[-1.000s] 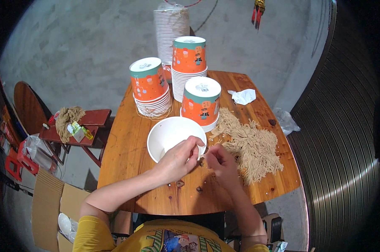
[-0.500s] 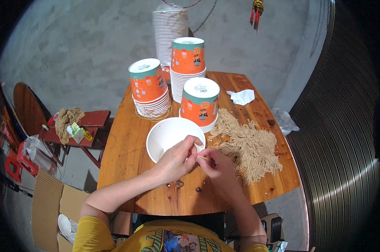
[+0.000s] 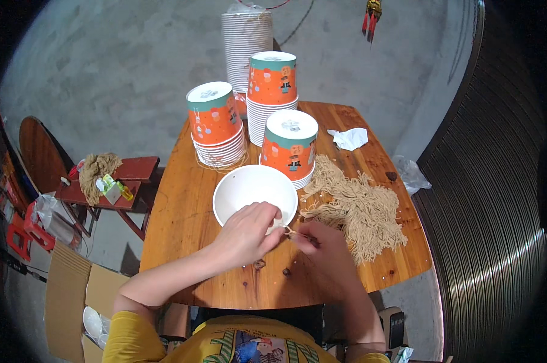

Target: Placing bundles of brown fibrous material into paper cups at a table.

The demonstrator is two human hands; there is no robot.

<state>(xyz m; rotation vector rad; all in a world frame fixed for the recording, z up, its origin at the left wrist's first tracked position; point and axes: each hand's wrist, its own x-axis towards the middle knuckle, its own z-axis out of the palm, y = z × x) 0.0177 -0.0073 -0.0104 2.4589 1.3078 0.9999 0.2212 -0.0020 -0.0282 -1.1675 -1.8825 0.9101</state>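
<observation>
My left hand (image 3: 252,228) rests over the near rim of a white paper bowl (image 3: 249,186), fingers curled and thumb against them. Just to its right, my right hand (image 3: 323,243) is closed in a pinch. A short piece of thin tan string (image 3: 291,231) stretches between the two hands, its ends hidden in the fingers. Beside my right hand spreads a loose heap of tan strings (image 3: 370,224). Beyond the bowl, upturned orange and green paper buckets (image 3: 288,156) stand nested in a stack.
Two more bucket stacks, one at left (image 3: 213,121) and one farther back (image 3: 273,81), stand near a tall white stack (image 3: 247,45). Crumpled white paper (image 3: 349,139) lies on the wooden table (image 3: 182,242). A red bench (image 3: 134,172) at left bears another string bundle (image 3: 96,172).
My hands have drawn slightly apart, the right one moving right, and more of the string shows between them. The view has shifted a little.
</observation>
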